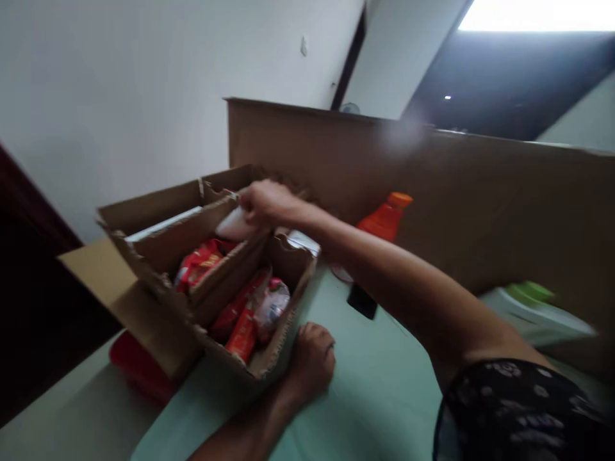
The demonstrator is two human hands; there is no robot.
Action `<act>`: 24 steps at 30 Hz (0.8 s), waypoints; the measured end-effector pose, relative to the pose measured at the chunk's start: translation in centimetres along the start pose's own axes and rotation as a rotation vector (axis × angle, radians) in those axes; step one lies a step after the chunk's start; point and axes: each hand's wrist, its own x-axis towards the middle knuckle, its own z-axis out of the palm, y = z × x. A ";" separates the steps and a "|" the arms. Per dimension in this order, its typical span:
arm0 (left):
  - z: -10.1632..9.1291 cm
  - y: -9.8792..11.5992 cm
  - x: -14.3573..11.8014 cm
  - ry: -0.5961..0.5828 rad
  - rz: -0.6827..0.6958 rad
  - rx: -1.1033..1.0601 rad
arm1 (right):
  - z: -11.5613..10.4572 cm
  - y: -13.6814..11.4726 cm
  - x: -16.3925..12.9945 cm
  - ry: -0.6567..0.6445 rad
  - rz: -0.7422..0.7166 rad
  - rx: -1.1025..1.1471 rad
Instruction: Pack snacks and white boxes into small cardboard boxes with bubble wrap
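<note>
- On the pale green tabletop (pixel 384 397): open cardboard box (pixel 158 256) with ragged, torn edges, split by cardboard dividers into compartments, tilted in the frame.
- Above the box's far compartments: right hand (pixel 269 202), arm stretched in from the lower right, fingers (pixel 250 205) closed around a small white packet (pixel 233 225).
- White packet: held at the top edge of a divider, just over the compartment with the red wrappers, partly hidden by the hand.
- Against the box's near corner: left hand (pixel 312 358), resting on the tabletop, fingers curled shut into a loose fist, knuckles touching the cardboard wall, gripping nothing visible.
- Inside the middle compartment: red snack packets (pixel 199 262), crumpled and piled.
- Inside the nearest compartment: more red packets (pixel 240 333) standing on end, beside a clear plastic bag (pixel 273 304) with pinkish contents; details blurred.
- Under the box's left side: red flat object (pixel 139 371), partly covered, kind not clear.
- Behind the box, to the right: orange bottle (pixel 384 218) with orange cap, standing close to a tall cardboard sheet (pixel 480 205) that walls off the back of the tabletop.
- Just right of the box, on the tabletop: small black object (pixel 362 301), lying flat.
- Far right: green-and-white item (pixel 533 301), blurred, not identifiable.
- Lower right corner: dark patterned sleeve (pixel 519 410) on the right arm.
</note>
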 end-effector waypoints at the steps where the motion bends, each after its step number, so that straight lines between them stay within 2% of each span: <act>1: -0.1 0.0 -0.2 -0.008 0.001 -0.019 | -1.0 1.8 -2.5 0.050 0.058 0.025; 3: -0.2 -0.1 -0.4 -0.021 0.006 -0.047 | -2.2 5.9 -8.8 0.130 0.154 0.119; 5: -0.3 -0.2 -0.6 -0.031 0.019 -0.062 | -1.9 10.5 -16.2 0.258 0.314 0.504; 7: -0.4 -0.1 -0.7 -0.036 0.036 -0.063 | 0.1 14.8 -23.5 0.327 0.552 0.657; 9: -0.5 0.1 -0.8 -0.034 0.047 -0.052 | 2.7 18.3 -29.5 0.320 0.656 0.639; 11: -0.6 0.2 -0.8 -0.032 0.050 -0.036 | 4.9 20.6 -33.3 0.369 0.713 0.599; 13: -0.6 0.3 -0.8 -0.031 0.044 -0.019 | 5.9 21.5 -34.7 0.446 0.736 0.579; 15: -0.6 0.5 -0.7 -0.029 0.035 -0.005 | 5.6 21.1 -33.4 0.503 0.724 0.582; 17: -0.6 0.5 -0.6 -0.026 0.032 0.007 | 4.3 19.2 -29.7 0.524 0.650 0.549; 21: -0.2 0.3 -0.2 -0.023 0.032 0.022 | 0.8 12.6 -17.6 0.456 0.367 0.306; 24: 0.2 0.2 0.0 -0.017 0.025 0.029 | -0.6 8.5 -7.3 0.372 0.266 0.197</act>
